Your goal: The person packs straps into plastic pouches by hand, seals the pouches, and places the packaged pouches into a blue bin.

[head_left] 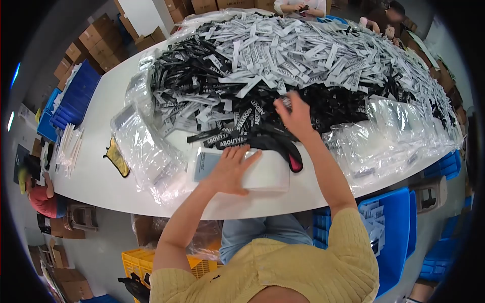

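Observation:
My left hand (234, 170) lies with fingers spread on a white box (270, 177) that has a grey panel, near the front edge of the table. My right hand (295, 115) reaches over the heap, its thumb and fingers curled round a black packet (286, 103) with white lettering; the fingertips are partly hidden. Just behind the box lies a black curved fabric piece (283, 149) with a pink-red inside at its right end. Black printed strips (233, 143) lie between that piece and the heap.
White packets (283, 55) are heaped across the white table (96, 177). Clear plastic bags (146, 151) lie left, more plastic bags (379, 136) right. A yellow pouch (117, 159) sits far left. Blue bins (386, 237) and a yellow crate (139, 262) flank me. Other people work around the table.

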Available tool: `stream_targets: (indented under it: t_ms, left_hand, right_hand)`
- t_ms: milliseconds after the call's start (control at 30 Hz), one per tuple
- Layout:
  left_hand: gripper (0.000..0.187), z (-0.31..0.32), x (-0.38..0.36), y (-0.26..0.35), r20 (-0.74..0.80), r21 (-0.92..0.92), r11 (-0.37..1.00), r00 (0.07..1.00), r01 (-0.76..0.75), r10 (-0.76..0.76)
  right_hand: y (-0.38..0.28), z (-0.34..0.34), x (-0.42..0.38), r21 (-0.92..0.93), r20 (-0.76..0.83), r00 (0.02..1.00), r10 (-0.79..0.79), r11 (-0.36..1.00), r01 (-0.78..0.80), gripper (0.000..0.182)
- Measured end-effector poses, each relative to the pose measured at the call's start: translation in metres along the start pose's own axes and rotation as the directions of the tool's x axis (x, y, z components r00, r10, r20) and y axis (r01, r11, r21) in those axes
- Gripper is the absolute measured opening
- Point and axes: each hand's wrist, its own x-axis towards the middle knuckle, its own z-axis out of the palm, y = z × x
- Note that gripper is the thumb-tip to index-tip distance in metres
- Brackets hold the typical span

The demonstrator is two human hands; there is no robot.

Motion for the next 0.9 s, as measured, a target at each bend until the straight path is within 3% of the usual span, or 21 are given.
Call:
stream_targets:
  t_ms: [67, 167, 267, 400, 467, 567, 600, 667, 700, 767, 867, 900]
  left_hand:
    - [0.109, 0.0, 0.001, 0.001, -0.008, -0.017, 1.0, 1.0, 0.01, -0.01]
    - [0.107, 0.001, 0.001, 0.003, -0.026, -0.008, 1.0, 0.999, 0.029, -0.029]
    - [0.104, 0.0, 0.0, 0.003, -0.047, -0.001, 1.0, 0.998, 0.029, -0.029]
    - [0.097, 0.008, -0.004, 0.004, -0.142, 0.004, 1.0, 0.99, 0.021, -0.02]
    - [0.093, 0.007, -0.007, 0.012, -0.176, 0.121, 0.991, 0.984, 0.061, -0.039]
    - [0.079, 0.016, -0.021, 0.021, -0.259, 0.143, 0.981, 0.962, 0.13, -0.09]
    - [0.074, 0.015, -0.026, 0.024, -0.266, 0.11, 0.98, 0.955, 0.166, -0.132]
    - [0.067, 0.027, -0.039, 0.011, -0.311, 0.06, 0.986, 0.942, 0.155, -0.129]
    - [0.063, 0.032, -0.046, 0.007, -0.331, 0.033, 0.988, 0.935, 0.148, -0.129]
    - [0.054, 0.022, -0.051, 0.006, -0.317, -0.052, 0.994, 0.942, 0.096, -0.108]
    - [0.04, 0.009, -0.052, 0.002, -0.332, -0.198, 0.978, 0.934, 0.067, -0.131]
    - [0.035, 0.007, -0.052, 0.001, -0.342, -0.251, 0.966, 0.929, 0.058, -0.144]
  right_hand:
    - [0.018, 0.007, 0.033, 0.09, -0.097, 0.928, 0.359, 0.932, -0.352, 0.024]
    - [0.068, 0.022, 0.082, -0.331, 0.123, 0.951, 0.285, 0.915, -0.231, 0.033]
    - [0.084, 0.041, 0.093, -0.418, 0.404, 0.848, 0.344, 0.894, -0.163, 0.043]
    - [0.076, 0.028, 0.092, -0.385, 0.465, 0.671, 0.578, 0.814, -0.435, 0.044]
    - [0.07, 0.019, 0.083, -0.383, 0.529, 0.627, 0.572, 0.82, -0.425, 0.033]
    - [0.094, 0.017, 0.057, -0.348, 0.424, 0.838, 0.344, 0.916, -0.2, 0.037]
    - [0.091, 0.011, 0.053, -0.264, 0.43, 0.77, 0.472, 0.881, -0.392, 0.037]
    - [0.058, -0.016, 0.044, -0.094, 0.475, 0.565, 0.674, 0.678, -0.729, 0.037]
    - [0.021, -0.035, 0.035, -0.009, 0.47, 0.617, 0.631, 0.702, -0.712, 0.034]
    - [0.004, -0.039, 0.004, 0.344, 0.422, 0.715, 0.557, 0.631, -0.695, 0.024]
    - [-0.037, -0.049, -0.043, 0.577, 0.256, 0.805, 0.534, 0.584, -0.571, 0.016]
    - [-0.043, -0.052, -0.06, 0.586, 0.207, 0.793, 0.573, 0.576, -0.57, 0.016]
